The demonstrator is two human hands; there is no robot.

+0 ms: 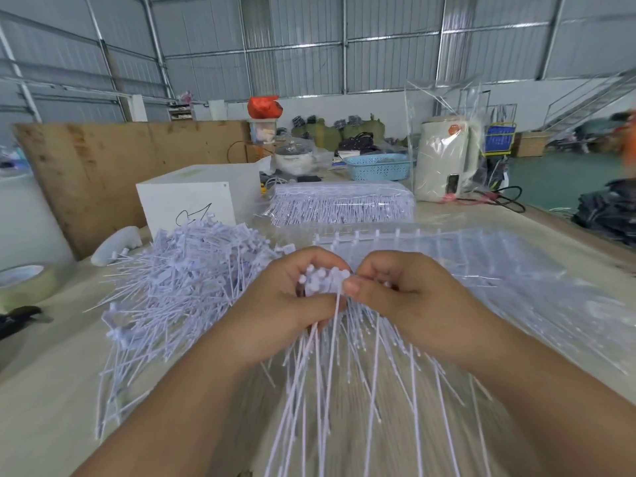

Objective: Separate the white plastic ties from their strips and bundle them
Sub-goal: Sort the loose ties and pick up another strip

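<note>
Bench [51,373], wood-grain top. White box [192,197] with black scribble, rear left. Blue perforated basket [378,166] behind. Cream electric kettle [444,160] in clear wrap, rear right. Tape roll [27,280], left edge. Plywood board [103,166] upright behind the box.

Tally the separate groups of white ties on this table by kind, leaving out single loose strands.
Loose heap: 1
Bunch held in left hand and right hand, at: 1
Wrapped stack at the back: 1
Sheet of ties on strips: 1
Total: 4
</note>
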